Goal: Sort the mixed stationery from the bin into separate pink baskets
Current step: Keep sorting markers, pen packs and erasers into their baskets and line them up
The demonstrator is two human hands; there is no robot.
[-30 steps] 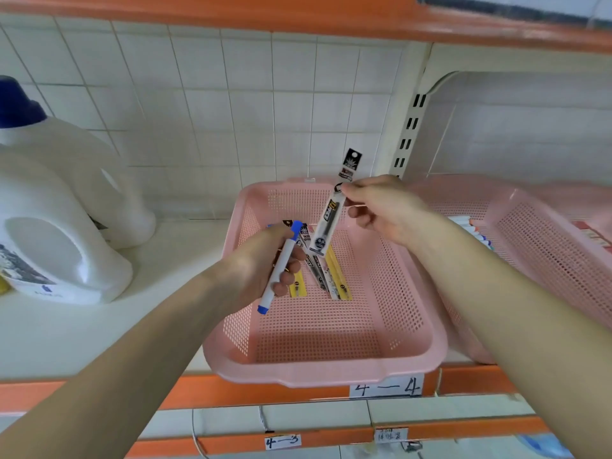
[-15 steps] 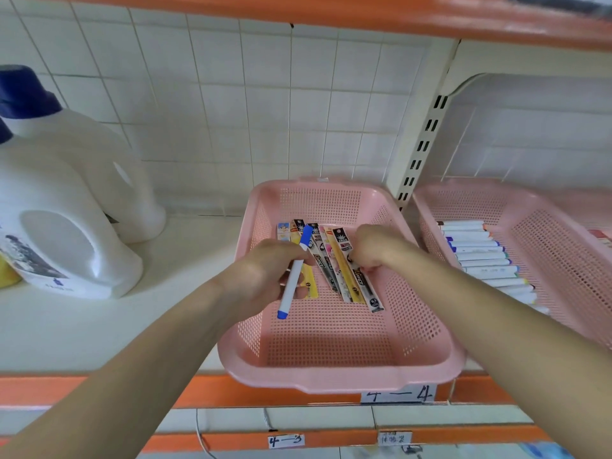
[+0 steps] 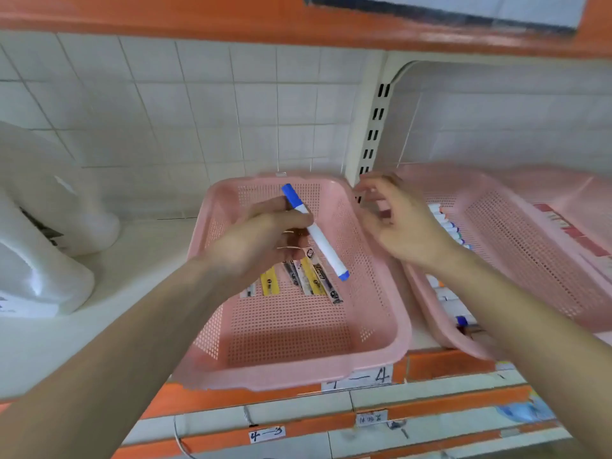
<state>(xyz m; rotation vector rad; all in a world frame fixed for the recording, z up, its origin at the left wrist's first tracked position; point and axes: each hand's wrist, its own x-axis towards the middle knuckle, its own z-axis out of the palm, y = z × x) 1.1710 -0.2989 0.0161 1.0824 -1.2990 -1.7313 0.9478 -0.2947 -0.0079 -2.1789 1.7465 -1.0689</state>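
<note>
**While a marker is held over the refill basket**

Because the stock is kept apart by kind, the white shelf (image 3: 126, 260) is laid out with open baskets side by side. A large white jug (image 3: 39, 266), smooth rounded plastic, is stood at the left, well apart from the sorting. The middle pink basket (image 3: 298, 376) is moulded plastic with rounded corners and a fine mesh floor and walls. The right pink basket (image 3: 530, 253), of the same make, is set just beside it. The mixed bin is not in view.

The left hand (image 3: 261, 246) is curled round the barrel of a blue-capped marker (image 3: 318, 236). The marker is held slantwise above the middle basket, cap end up and toward the back. The right hand (image 3: 397, 223) is loosely spread and empty over the gap between the two baskets, perhaps readied to take the marker.

A row of white markers (image 3: 447, 223) is lined along the right basket's left wall, so the held marker is judged to belong there. Only flat refill packs (image 3: 311, 276) are seen in the middle basket, glossy sleeves in yellow and black laid roughly parallel. A handwritten label (image 3: 364, 379) is fixed to the orange edge below. Motion blur is noted, and finer print cannot be read.
</note>
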